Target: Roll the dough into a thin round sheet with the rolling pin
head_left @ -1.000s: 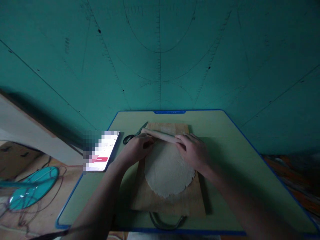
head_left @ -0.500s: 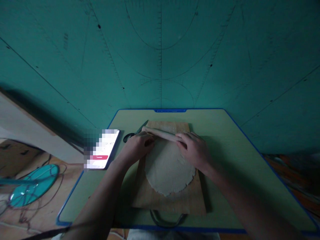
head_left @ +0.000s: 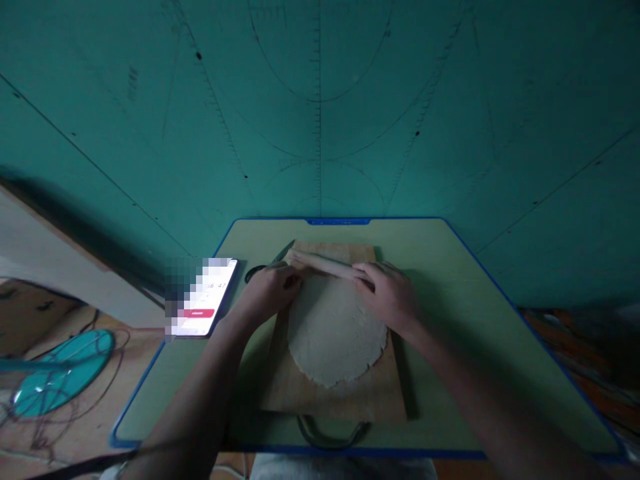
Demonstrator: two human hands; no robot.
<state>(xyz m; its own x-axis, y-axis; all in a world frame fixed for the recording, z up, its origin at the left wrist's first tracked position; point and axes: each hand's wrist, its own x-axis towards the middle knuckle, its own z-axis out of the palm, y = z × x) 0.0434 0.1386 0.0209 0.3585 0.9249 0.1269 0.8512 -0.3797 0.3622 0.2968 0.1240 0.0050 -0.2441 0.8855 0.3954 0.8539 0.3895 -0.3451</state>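
A flat sheet of dough (head_left: 335,340) lies on the wooden board (head_left: 285,397), a pale roll (head_left: 327,265) along its far edge. The right hand (head_left: 387,297) pinches one end; the left hand (head_left: 270,288) curls near the other, though I can't tell whether it grips. Scissors (head_left: 255,271) lie just beside it.

Dim going here, with the green wall (head_left: 320,133) sinking into murk toward the upper right, and the phone screen (head_left: 213,297) at left of centre is easily the brightest patch, its left side broken into coarse pixel blocks! Down the middle, the pale dough (head_left: 335,333) takes a soft, even light. A dark shadow hugs the board's (head_left: 285,400) right edge, so light seems to come from the left. Small glints fleck the turquoise disc (head_left: 65,373), lower left. The right forearm (head_left: 480,393) smears into blur, and wide-angle stretch pulls at the frame's edges.
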